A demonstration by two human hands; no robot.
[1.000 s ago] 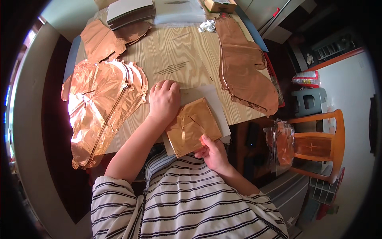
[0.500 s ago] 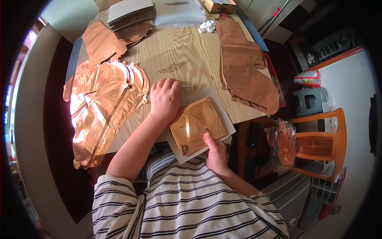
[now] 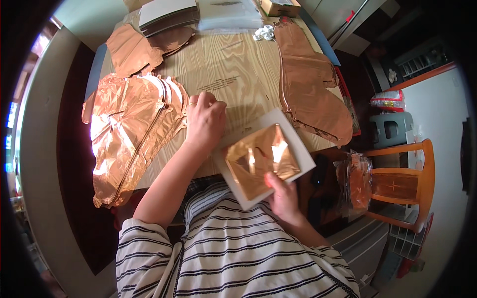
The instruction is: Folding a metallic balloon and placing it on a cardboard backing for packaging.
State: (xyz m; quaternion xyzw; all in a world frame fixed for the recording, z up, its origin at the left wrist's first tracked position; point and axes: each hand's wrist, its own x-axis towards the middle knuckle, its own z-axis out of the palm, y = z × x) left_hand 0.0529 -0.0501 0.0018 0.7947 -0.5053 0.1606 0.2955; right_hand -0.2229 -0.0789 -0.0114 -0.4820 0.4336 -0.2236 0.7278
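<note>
My right hand (image 3: 284, 199) grips a white card (image 3: 304, 166) with a folded copper-coloured foil balloon (image 3: 258, 161) lying on it. The thumb presses on the foil and the other fingers are hidden underneath. The card is tilted at the table's near edge, in front of my striped shirt. My left hand (image 3: 205, 119) is closed, fingers curled, at the near left edge of a clear plastic bag (image 3: 218, 84) with small print, which lies flat on the wooden table (image 3: 233, 54). Its fingertips are partly hidden.
Flat copper foil balloons (image 3: 131, 134) lie at the left, with more foil (image 3: 128, 49) behind. Another foil stack (image 3: 310, 79) lies at the right. White cards (image 3: 168, 12), clear bags (image 3: 228, 15) and a box (image 3: 280, 7) stand at the back. A wooden chair (image 3: 397, 184) holds bagged foil.
The card with the folded foil has moved right and turned in my right hand. My left hand's fingers have curled more at the bag's edge. The whole view has shifted slightly.
</note>
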